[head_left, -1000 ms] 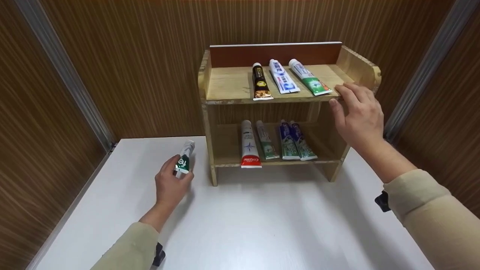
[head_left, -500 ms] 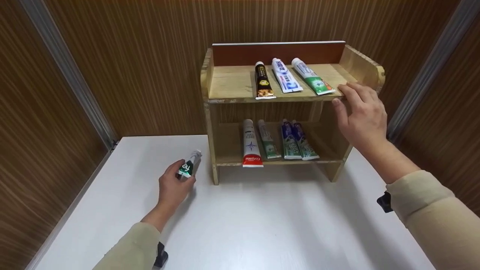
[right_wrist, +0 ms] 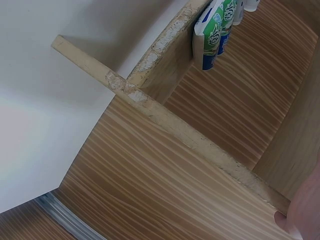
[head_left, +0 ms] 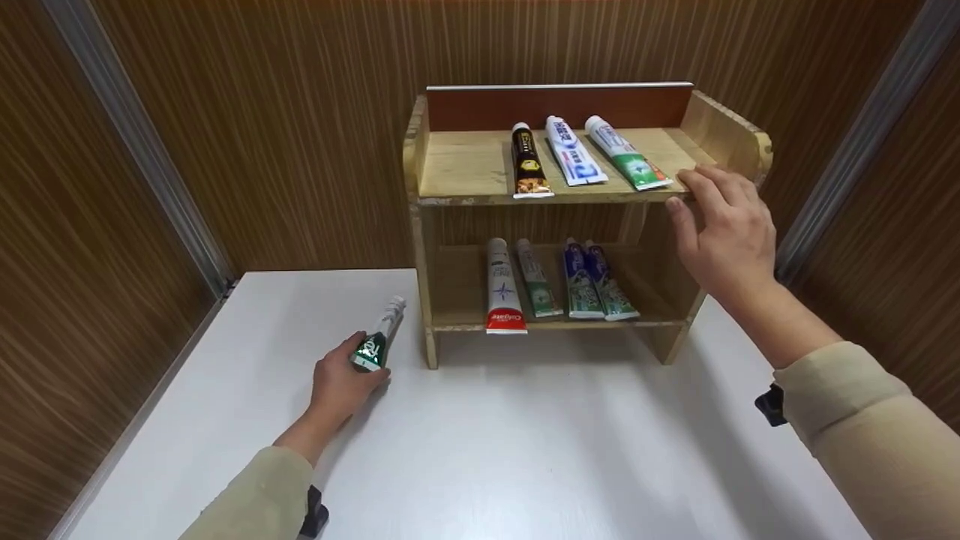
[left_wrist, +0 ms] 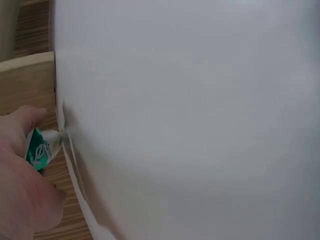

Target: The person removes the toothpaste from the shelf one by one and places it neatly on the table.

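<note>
My left hand (head_left: 341,386) holds a green-and-white toothpaste tube (head_left: 371,352) by its flat end, low over the white table, left of the wooden rack (head_left: 465,201). Its cap points away and slightly right; I cannot tell whether the tube fully touches the table. In the left wrist view, part of the tube (left_wrist: 39,149) shows between thumb and fingers. At the rack's right front corner, my right hand (head_left: 727,232) grips the upper board, fingers on top and thumb at the front edge. In the right wrist view only a bit of this hand (right_wrist: 306,207) shows.
On the upper shelf lie a black toothpaste tube (head_left: 529,161), a white-and-blue one (head_left: 574,152) and a white-and-green one (head_left: 627,154). The lower shelf holds several tubes, including a red-ended Colgate tube (head_left: 503,289). Wood-grain walls (head_left: 315,135) enclose the table (head_left: 525,450).
My left hand has brought the toothpaste tube slightly right and down toward the table beside the rack. My right hand keeps its place on the rack. The view has shifted slightly.
</note>
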`<state>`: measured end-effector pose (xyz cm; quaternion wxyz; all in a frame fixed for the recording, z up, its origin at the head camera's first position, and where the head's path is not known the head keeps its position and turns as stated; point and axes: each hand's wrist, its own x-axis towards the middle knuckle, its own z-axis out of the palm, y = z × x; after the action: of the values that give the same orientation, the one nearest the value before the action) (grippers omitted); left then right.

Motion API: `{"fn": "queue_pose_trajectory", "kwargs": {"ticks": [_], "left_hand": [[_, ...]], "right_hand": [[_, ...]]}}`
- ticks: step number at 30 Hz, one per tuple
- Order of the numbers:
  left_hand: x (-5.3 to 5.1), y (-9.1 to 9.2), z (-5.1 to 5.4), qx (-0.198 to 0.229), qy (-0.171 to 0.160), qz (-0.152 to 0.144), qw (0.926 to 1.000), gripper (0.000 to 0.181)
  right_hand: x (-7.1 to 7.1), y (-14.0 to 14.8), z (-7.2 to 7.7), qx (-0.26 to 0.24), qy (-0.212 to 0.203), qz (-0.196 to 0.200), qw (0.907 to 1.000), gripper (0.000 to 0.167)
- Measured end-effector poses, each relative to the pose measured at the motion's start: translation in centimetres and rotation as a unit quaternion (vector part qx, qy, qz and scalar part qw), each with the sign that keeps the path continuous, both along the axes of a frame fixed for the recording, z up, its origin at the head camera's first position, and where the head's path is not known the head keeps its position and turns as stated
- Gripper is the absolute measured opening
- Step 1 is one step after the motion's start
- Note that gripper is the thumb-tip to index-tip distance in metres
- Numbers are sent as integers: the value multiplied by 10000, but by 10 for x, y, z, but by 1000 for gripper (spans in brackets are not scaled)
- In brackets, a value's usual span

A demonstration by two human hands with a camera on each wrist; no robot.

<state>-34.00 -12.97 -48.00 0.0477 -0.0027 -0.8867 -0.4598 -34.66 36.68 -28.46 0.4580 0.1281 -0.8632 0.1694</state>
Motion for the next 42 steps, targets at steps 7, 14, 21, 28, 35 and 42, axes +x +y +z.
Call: {"fn": "queue_pose_trajectory", "kwargs": {"ticks": [7, 14, 21, 28, 35, 42], "left_hand": [[0, -5, -1, -319, -217, -137, 9992, 87], [-1, -6, -4, -419, -277, -286, 9983, 86], [0, -6, -4, -398, -436, -357, 9976, 84], [1, -4, -4, -454, -430, -476, 9969, 75], [4, 6, -2, -644, -486, -542, 9953, 68], [9, 16, 0, -688, -592, -567, 9943, 68]], "right_hand": [[2, 1, 0, -34, -101, -49, 9999, 42], [3, 2, 0, -27, -118, -94, 9999, 41], [1, 1, -1, -35, 89, -36, 9999, 39], [-1, 1, 1, -19, 125, -38, 9999, 39], [0, 1, 1, -20, 108, -25, 9999, 39], [0, -1, 0, 0, 0, -24, 10000, 40]]}}
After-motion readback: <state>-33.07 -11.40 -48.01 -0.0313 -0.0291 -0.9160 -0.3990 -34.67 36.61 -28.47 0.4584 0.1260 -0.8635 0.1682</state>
